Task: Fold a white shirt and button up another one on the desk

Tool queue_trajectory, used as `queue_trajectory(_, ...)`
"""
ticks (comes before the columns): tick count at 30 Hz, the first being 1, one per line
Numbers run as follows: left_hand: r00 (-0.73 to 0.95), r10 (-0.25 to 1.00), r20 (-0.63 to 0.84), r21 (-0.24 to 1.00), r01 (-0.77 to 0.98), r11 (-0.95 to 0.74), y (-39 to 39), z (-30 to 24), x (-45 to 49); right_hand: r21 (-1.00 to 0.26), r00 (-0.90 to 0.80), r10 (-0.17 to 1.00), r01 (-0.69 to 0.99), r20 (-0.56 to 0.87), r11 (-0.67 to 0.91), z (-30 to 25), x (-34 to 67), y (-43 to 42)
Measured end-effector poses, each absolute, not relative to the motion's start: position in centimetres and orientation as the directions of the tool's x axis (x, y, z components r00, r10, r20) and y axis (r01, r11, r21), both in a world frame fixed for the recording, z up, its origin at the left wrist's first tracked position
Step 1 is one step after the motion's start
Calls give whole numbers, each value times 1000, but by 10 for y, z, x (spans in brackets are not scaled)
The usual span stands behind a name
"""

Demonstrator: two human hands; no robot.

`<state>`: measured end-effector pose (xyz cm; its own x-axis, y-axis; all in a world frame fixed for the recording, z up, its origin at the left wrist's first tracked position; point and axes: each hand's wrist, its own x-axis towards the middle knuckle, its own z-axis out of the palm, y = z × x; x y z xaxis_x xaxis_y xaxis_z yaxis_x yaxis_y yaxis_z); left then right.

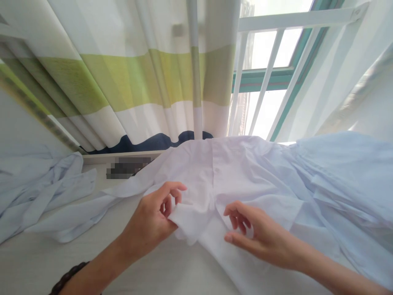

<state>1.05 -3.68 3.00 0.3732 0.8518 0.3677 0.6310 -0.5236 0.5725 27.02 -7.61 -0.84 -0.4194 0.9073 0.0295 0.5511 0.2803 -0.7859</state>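
A white long-sleeved shirt lies spread and wrinkled on the pale surface, its button strip running down the middle. Its collar end points toward me. My left hand is at the left collar flap, with the thumb against the flap's corner and the fingers curled over it. Just right of the collar, my right hand hovers over the fabric with fingers bent and thumb apart, holding nothing. A dark braided band circles my left wrist.
More white clothing lies rumpled at the left, and pale blue-white fabric is heaped at the right. Behind are white railings, a green-and-white curtain and a window with a teal frame. A pixelated dark object sits near the back edge.
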Motion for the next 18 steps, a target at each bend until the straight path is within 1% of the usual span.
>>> queue_trajectory(3, 427, 838, 338, 510, 665, -545, -45, 14, 22, -755, -419, 903, 559, 99, 343, -12, 260, -86)
queue_trajectory(6, 463, 814, 350, 478, 659, -580, -52, 1, 32, -762, -408, 906, 550, 111, 341, -15, 249, -94)
queue_trajectory(9, 513, 748, 421, 419, 621, -662, -58, -4, 37, -751, -397, 906, 552, 145, 362, -17, 242, -96)
queue_trajectory(13, 540, 655, 529, 273, 622, -734, -63, 0, 35, -748, -368, 907, 538, 206, 388, -16, 244, -92)
queue_trajectory(15, 547, 641, 539, 258, 617, -744, -65, 2, 34, -763, -366, 907, 520, 208, 385, -14, 246, -91)
queue_trajectory(18, 569, 624, 535, 295, 567, -769, -65, 3, 36, -790, -385, 905, 490, 182, 368, -15, 246, -91)
